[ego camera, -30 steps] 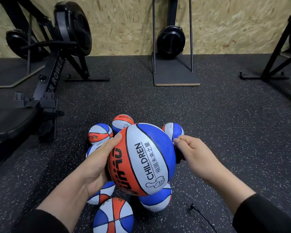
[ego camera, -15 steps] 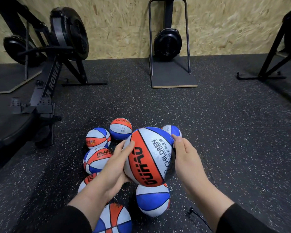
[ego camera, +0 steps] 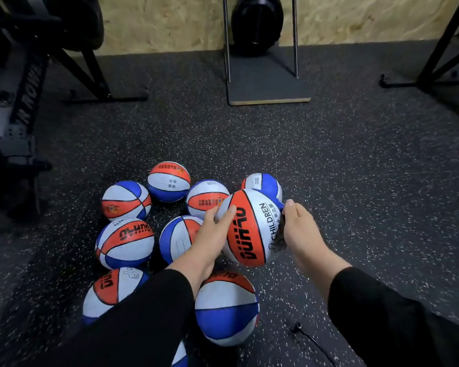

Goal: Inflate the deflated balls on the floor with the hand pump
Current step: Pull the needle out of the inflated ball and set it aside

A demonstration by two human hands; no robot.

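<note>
Dark speckled rubber floor [ego camera: 355, 168], a cluster of balls [ego camera: 127, 242] lying on it. The left hand [ego camera: 212, 234] cups one ball [ego camera: 252, 229] with fingers spread on its left side; the right hand [ego camera: 300, 231] grips the opposite side, fingers curled. The ball sits at the cluster's right edge; whether it touches the floor, can't tell.

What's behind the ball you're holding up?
Behind the held ball, another ball shows its white-and-blue top; its lower part is covered. The floor directly behind is hidden too.
</note>
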